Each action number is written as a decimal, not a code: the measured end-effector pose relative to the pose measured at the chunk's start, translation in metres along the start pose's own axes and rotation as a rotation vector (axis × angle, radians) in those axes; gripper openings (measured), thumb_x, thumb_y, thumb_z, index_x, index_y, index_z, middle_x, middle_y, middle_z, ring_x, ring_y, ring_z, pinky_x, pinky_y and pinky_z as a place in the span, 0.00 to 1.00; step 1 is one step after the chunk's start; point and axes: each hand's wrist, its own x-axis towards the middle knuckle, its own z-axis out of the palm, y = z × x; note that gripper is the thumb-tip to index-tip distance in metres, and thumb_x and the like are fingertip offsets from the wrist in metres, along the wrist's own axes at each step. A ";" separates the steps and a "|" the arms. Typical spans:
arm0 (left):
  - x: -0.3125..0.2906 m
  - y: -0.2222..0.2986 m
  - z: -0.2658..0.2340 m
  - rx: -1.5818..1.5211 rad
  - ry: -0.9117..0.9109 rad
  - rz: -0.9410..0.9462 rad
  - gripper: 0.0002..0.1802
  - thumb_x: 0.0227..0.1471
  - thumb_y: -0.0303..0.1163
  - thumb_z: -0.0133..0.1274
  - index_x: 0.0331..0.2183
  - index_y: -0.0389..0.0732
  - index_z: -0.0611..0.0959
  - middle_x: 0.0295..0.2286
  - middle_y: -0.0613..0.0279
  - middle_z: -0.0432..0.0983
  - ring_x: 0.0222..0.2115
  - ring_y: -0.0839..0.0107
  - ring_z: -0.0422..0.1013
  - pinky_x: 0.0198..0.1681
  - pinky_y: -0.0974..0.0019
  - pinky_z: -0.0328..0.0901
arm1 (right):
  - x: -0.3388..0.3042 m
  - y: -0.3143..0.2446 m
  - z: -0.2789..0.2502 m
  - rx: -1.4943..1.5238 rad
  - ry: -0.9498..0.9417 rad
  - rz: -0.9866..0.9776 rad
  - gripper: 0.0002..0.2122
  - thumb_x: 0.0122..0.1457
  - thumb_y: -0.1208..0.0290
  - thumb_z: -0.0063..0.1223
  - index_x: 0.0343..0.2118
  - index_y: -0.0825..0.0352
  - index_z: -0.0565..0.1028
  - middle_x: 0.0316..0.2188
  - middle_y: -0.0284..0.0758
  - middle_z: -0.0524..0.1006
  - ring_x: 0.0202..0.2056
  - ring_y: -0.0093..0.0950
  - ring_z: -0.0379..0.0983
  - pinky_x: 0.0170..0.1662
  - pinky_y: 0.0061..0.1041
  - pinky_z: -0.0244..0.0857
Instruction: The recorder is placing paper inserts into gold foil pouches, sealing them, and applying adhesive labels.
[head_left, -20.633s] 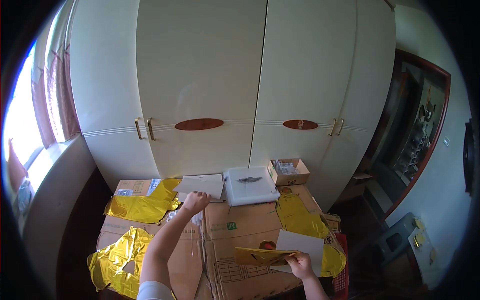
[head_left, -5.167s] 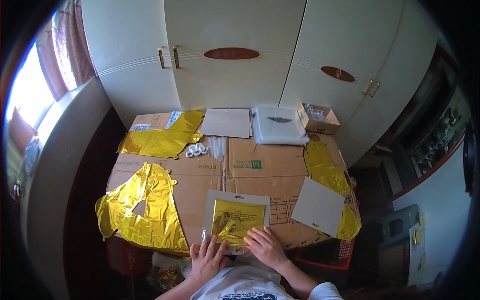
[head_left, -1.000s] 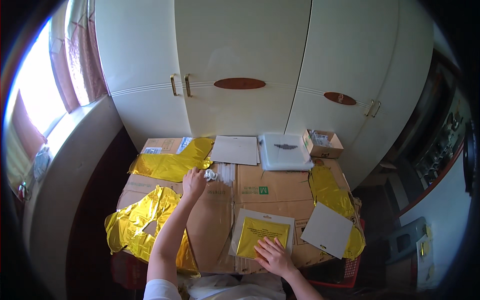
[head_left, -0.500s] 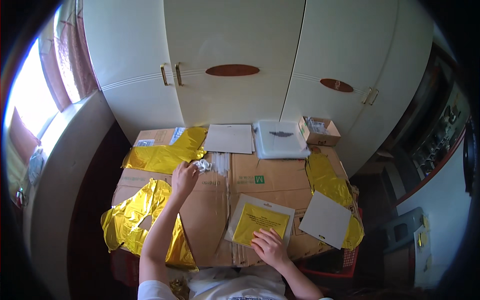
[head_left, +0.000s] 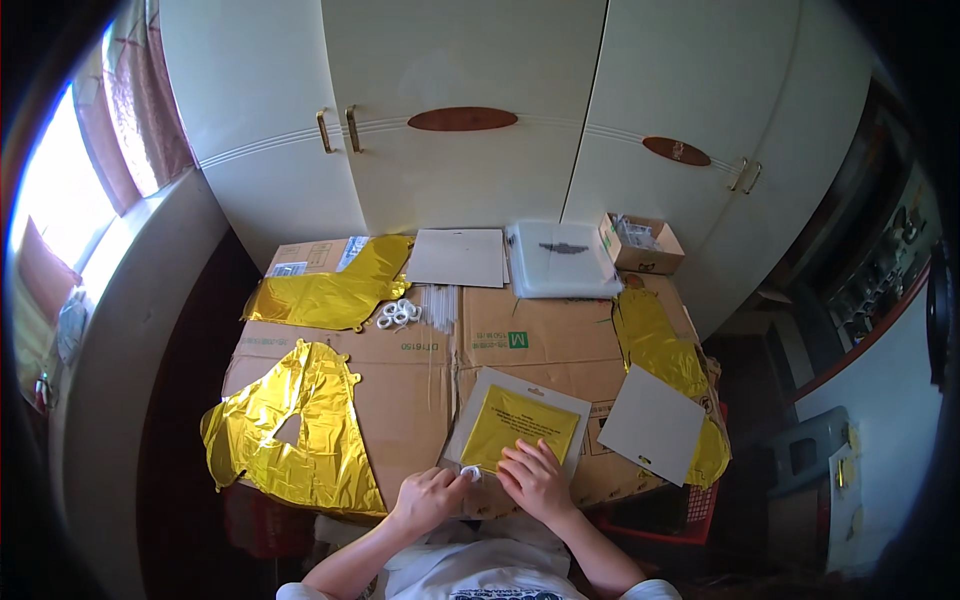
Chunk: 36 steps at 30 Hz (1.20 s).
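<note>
Near the table's front edge, my left hand [head_left: 430, 497] pinches a small white ring-shaped coil [head_left: 470, 472] between thumb and fingertips. It is at the lower left corner of a flat folded gold foil piece [head_left: 530, 420], which has dark print and lies on a grey-white card [head_left: 478, 395] with a hanging slot. My right hand [head_left: 537, 485] rests on the lower right of that foil, fingers loosely spread. Several more white coils [head_left: 400, 314] lie in a cluster farther back, beside a bundle of clear thin sticks [head_left: 440, 306].
Cardboard [head_left: 410, 400] covers the table. Gold foil shapes lie at the front left [head_left: 320, 440], back left [head_left: 330, 295] and right [head_left: 655, 340]. One card [head_left: 652, 425] overlaps the right foil; other cards [head_left: 458, 258], a stack of clear bags [head_left: 562, 262] and a small box [head_left: 640, 258] stand behind.
My left hand has come back from the cluster of white coils to the front of the card, bringing one coil. My right hand has stayed over the folded foil.
</note>
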 end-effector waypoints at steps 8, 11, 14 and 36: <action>-0.009 0.006 0.007 0.025 -0.032 0.035 0.13 0.46 0.32 0.53 0.37 0.49 0.80 0.21 0.69 0.68 0.23 0.71 0.72 0.24 0.66 0.68 | 0.005 0.000 -0.011 -0.193 -0.071 -0.114 0.15 0.50 0.62 0.63 0.39 0.62 0.77 0.44 0.32 0.76 0.50 0.32 0.71 0.57 0.39 0.63; -0.005 0.013 0.001 -0.046 -0.095 0.002 0.10 0.49 0.30 0.53 0.37 0.47 0.80 0.22 0.66 0.71 0.24 0.71 0.73 0.25 0.69 0.68 | 0.006 0.000 -0.013 -0.210 -0.093 -0.147 0.14 0.51 0.63 0.62 0.39 0.62 0.78 0.43 0.32 0.77 0.50 0.33 0.72 0.55 0.40 0.66; -0.005 0.024 0.005 -0.667 -0.118 -0.374 0.06 0.56 0.29 0.52 0.38 0.44 0.79 0.28 0.64 0.75 0.29 0.72 0.76 0.29 0.71 0.70 | 0.007 0.002 -0.015 -0.205 -0.107 -0.168 0.12 0.52 0.63 0.61 0.38 0.62 0.78 0.43 0.32 0.77 0.49 0.34 0.72 0.54 0.40 0.67; -0.002 0.042 0.027 -2.367 0.139 -1.096 0.05 0.61 0.33 0.47 0.39 0.47 0.74 0.50 0.65 0.73 0.41 0.65 0.74 0.40 0.66 0.67 | -0.007 0.007 -0.007 -0.045 -0.151 -0.079 0.18 0.56 0.68 0.57 0.50 0.64 0.75 0.50 0.38 0.75 0.55 0.39 0.69 0.60 0.42 0.60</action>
